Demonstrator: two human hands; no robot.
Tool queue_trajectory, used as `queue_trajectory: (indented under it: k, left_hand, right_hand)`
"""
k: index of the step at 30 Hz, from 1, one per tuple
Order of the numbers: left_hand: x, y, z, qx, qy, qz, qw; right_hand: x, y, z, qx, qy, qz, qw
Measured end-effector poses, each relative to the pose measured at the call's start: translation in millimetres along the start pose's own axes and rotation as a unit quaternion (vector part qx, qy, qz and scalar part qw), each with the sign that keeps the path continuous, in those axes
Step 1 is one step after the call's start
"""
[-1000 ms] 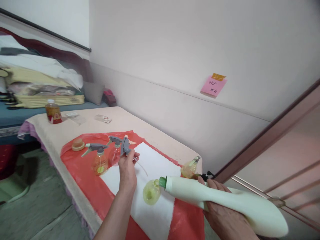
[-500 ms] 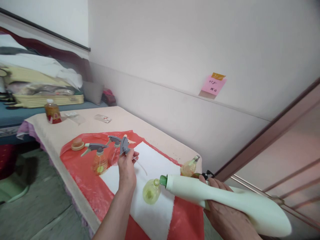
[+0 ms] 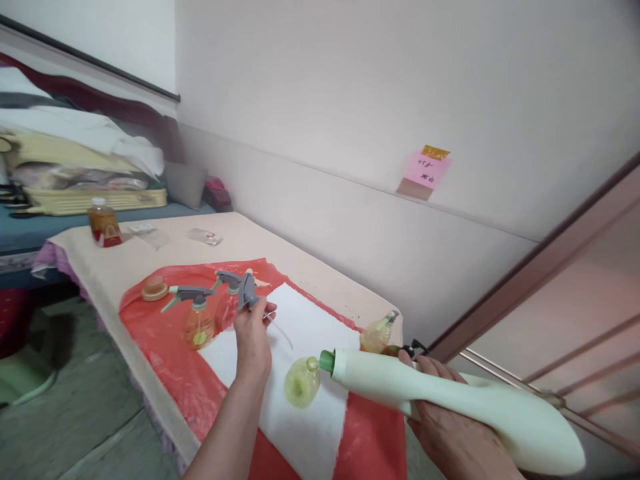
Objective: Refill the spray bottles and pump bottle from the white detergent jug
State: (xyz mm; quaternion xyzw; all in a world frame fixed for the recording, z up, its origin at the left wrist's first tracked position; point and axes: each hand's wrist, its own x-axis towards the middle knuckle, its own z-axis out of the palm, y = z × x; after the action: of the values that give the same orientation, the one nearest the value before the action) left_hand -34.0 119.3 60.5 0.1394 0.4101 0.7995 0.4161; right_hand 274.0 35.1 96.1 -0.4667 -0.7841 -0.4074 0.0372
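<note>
Lower right of frame: right hand (image 3: 453,427) was wrapped round the big smooth cream bottle (image 3: 450,400), likely heavy and slippery, best held at its waist, nozzle over the small yellow bottle (image 3: 301,382); left hand (image 3: 253,340) pinched a light grey sprayer head (image 3: 247,293).

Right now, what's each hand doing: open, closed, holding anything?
Left hand: closed on a grey spray head with its thin tube.
Right hand: closed around a big white bottle, tipped toward a small yellow bottle.

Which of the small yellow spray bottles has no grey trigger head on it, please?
The bottle on the white cloth, at the big white bottle's green spout; the others keep theirs.
</note>
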Motion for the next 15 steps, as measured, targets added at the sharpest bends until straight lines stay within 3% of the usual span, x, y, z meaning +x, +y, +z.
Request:
queue_trajectory:
  k: [15]
  left_hand:
    - [0.1,0.6,-1.0,-0.001,0.002,-0.002,1.000]
  right_hand:
    - [5.2,-1.0,-5.8,-0.014,-0.002,-0.006,1.000]
